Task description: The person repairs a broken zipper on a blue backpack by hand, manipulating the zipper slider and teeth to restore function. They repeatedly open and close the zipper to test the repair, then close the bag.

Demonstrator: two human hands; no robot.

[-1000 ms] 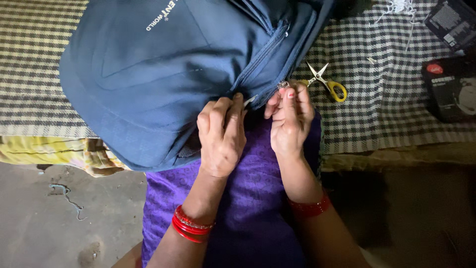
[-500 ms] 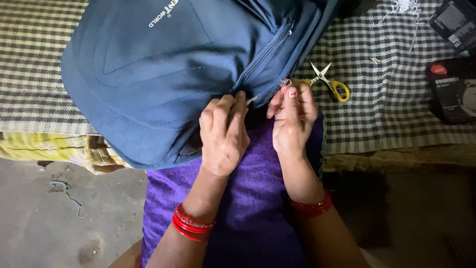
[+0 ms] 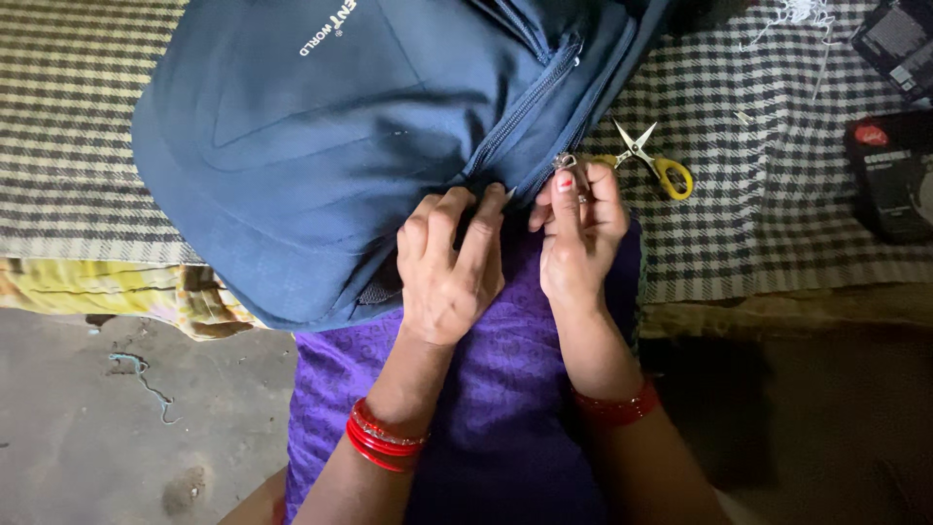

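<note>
A dark blue backpack [image 3: 321, 146] lies on a checked cloth [image 3: 777, 214], its lower edge hanging over my purple-clad lap. My left hand [image 3: 449, 262] presses and pinches the bag's fabric at the lower end of a zipper [image 3: 530, 102]. My right hand [image 3: 580, 228] pinches a small metal zipper pull [image 3: 567, 162] at the same spot. Both wrists carry red bangles. Small scissors with yellow handles [image 3: 653, 160] lie on the cloth just right of my right hand.
Dark boxes [image 3: 892, 170] sit at the right edge of the cloth, with white thread scraps [image 3: 802, 15] at the top right. A yellow patterned sheet [image 3: 107, 292] hangs below the cloth at left. Bare grey floor [image 3: 117, 428] lies lower left, with a thread scrap on it.
Both hands stay at the zipper end. The view has drifted slightly, and the fingers have shifted a little on the fabric and pull.
</note>
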